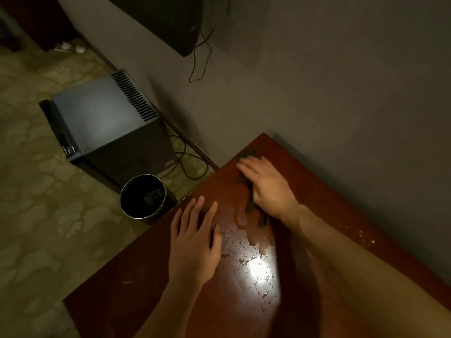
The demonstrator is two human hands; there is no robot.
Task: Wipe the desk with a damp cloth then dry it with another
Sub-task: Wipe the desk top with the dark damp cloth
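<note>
A reddish-brown wooden desk [151, 284] fills the lower right, with a wet, shiny patch under a bright light spot near its middle. My right hand [266, 186] presses flat on a dark green cloth [247, 153] near the desk's far corner by the wall. Most of the cloth is hidden under the palm; bits show beyond the fingertips and by the wrist. My left hand [195, 242] rests flat on the desk near its left edge, fingers straight, holding nothing.
A round metal bin [143, 196] stands on the floor just beyond the desk's left edge. Behind it sits a dark box-shaped appliance [107, 123] with cables. A grey wall runs along the desk's right side. A dark screen [166, 18] hangs above.
</note>
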